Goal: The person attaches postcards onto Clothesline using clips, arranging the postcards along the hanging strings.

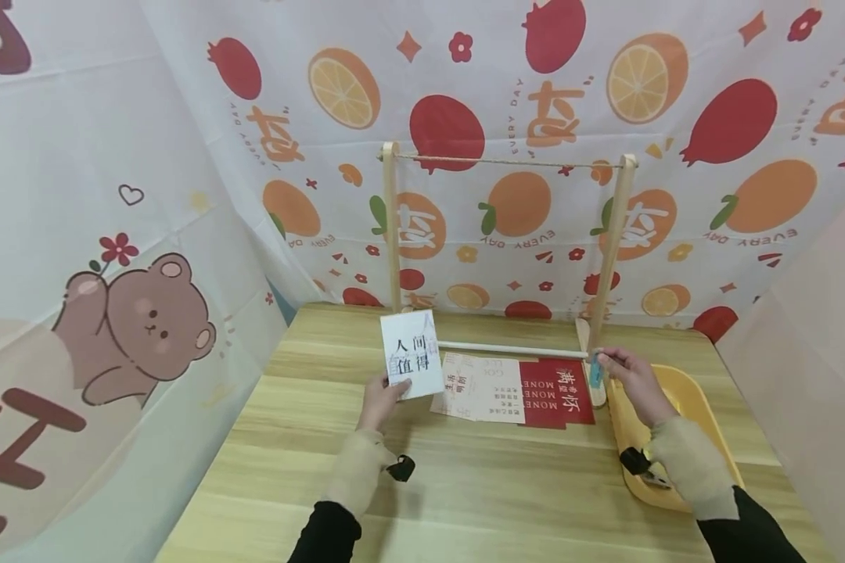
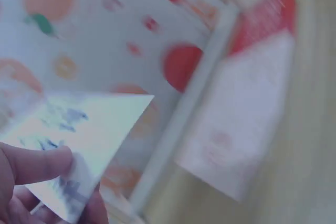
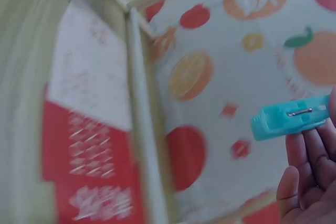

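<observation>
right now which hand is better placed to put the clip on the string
The right hand, I'd judge: it pinches the blue clip. The left hand holds the white card, so it seems better suited to steadying that against the string.

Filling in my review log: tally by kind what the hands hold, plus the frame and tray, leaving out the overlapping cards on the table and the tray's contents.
White card, in the left hand: 1
Turquoise clothespin, in the right hand: 1
Rope-strung wooden frame: 1
Yellow tray: 1
Total: 4
</observation>
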Action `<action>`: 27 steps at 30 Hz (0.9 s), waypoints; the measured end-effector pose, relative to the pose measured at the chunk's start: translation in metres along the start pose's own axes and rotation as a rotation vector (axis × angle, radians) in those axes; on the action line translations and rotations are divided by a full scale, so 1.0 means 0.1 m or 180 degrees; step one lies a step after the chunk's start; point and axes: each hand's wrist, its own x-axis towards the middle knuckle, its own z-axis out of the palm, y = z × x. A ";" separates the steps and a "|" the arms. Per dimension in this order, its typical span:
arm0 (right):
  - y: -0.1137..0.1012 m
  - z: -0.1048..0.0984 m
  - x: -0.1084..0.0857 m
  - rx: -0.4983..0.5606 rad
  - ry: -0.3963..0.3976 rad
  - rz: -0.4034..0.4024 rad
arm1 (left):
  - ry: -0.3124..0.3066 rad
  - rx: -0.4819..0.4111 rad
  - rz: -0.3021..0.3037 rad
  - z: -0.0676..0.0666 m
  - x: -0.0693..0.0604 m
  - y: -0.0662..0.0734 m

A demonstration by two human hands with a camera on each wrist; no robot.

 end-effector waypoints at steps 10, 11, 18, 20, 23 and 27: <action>-1.40 0.45 0.77 0.0452 0.0150 -0.0858 | -0.0219 -0.0995 0.0369 0.17 0.31 1.12; -1.57 0.52 0.85 0.0505 0.0143 -0.0961 | -0.0198 -0.1049 0.0376 0.18 0.35 1.22; -2.65 1.08 1.43 0.0674 0.0118 -0.1226 | -0.0046 -0.1266 0.0495 0.24 0.60 1.68; -2.86 1.22 1.57 0.0706 0.0164 -0.1116 | -0.0043 -0.1271 0.0533 0.26 0.64 1.75; -3.06 1.39 1.76 0.0696 0.0294 -0.0907 | -0.0093 -0.1360 0.0610 0.32 0.66 1.81; -3.16 1.54 1.93 0.0748 0.0502 -0.0681 | -0.0157 -0.1442 0.0637 0.36 0.66 1.86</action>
